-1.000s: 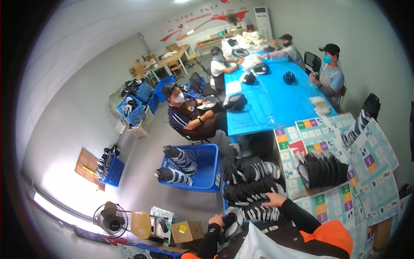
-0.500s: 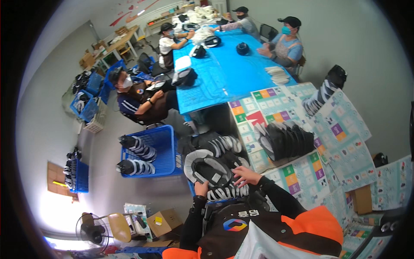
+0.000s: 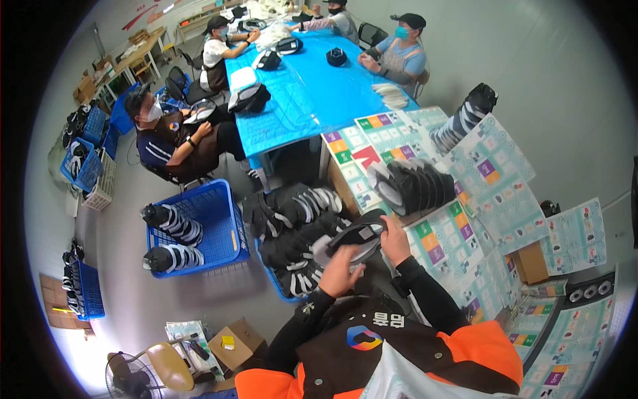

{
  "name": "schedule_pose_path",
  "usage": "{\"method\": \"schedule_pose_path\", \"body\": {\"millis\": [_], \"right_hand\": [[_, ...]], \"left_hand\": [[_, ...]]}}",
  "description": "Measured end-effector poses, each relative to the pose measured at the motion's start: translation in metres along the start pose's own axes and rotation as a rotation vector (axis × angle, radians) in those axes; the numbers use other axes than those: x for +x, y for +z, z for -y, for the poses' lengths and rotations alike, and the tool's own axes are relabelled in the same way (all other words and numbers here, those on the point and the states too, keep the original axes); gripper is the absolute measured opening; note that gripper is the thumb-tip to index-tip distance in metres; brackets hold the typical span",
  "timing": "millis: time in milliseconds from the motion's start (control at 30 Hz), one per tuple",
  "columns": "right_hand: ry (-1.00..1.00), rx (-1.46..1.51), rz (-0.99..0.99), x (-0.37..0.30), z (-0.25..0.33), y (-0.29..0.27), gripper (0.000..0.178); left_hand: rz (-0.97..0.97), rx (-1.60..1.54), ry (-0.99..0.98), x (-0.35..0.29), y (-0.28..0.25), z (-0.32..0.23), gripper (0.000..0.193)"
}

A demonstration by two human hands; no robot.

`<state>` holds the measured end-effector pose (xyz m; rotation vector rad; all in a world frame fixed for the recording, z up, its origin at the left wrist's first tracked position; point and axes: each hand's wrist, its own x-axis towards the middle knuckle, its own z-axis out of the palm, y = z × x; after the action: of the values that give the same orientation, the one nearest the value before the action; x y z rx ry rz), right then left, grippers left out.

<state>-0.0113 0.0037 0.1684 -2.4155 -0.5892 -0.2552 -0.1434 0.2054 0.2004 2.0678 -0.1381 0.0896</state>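
Grey walls [image 3: 558,86] close in a workroom behind a long blue table [image 3: 306,106], which stands beyond the grip; four seated people are around it. Between the two hands is a black and grey cap [image 3: 347,238], tilted so that its hollow and a pale label [image 3: 367,233] show. On its right rim the right hand [image 3: 395,241] is closed, gripping it. Against its near left side lies the left hand [image 3: 340,272], fingers over the edge; whether they clamp it cannot be told.

Just beyond and left of the grip, rows of nested caps [image 3: 292,226] fill a basket [image 3: 271,282], partly hidden by them. Farther left, well apart from the hands, a blue crate [image 3: 234,223] holds two more stacks [image 3: 174,258]. Right of the grip and a little beyond it, a row of black caps [image 3: 425,188] rests on printed sheets [image 3: 435,243]. Nearer and well left are a carton [image 3: 239,346] and a fan [image 3: 129,376].
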Motion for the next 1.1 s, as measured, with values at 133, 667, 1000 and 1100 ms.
{"method": "schedule_pose_path", "body": {"millis": [133, 667, 1000, 1100], "right_hand": [[-0.202, -0.048, 0.100, -0.030, 0.060, 0.003, 0.041], [0.094, 0.415, 0.164, -0.095, 0.111, -0.017, 0.010], [0.335, 0.572, 0.064, -0.120, 0.054, -0.036, 0.010], [0.305, 0.547, 0.098, -0.120, 0.049, -0.044, 0.008]], "left_hand": [[-0.133, 0.225, 0.114, 0.000, -0.019, 0.025, 0.091], [-0.198, -0.176, -0.056, -0.056, -0.003, 0.072, 0.059], [-0.127, -0.181, 0.132, -0.050, 0.013, 0.023, 0.049], [-0.136, -0.207, 0.124, -0.047, 0.016, 0.014, 0.042]]}}
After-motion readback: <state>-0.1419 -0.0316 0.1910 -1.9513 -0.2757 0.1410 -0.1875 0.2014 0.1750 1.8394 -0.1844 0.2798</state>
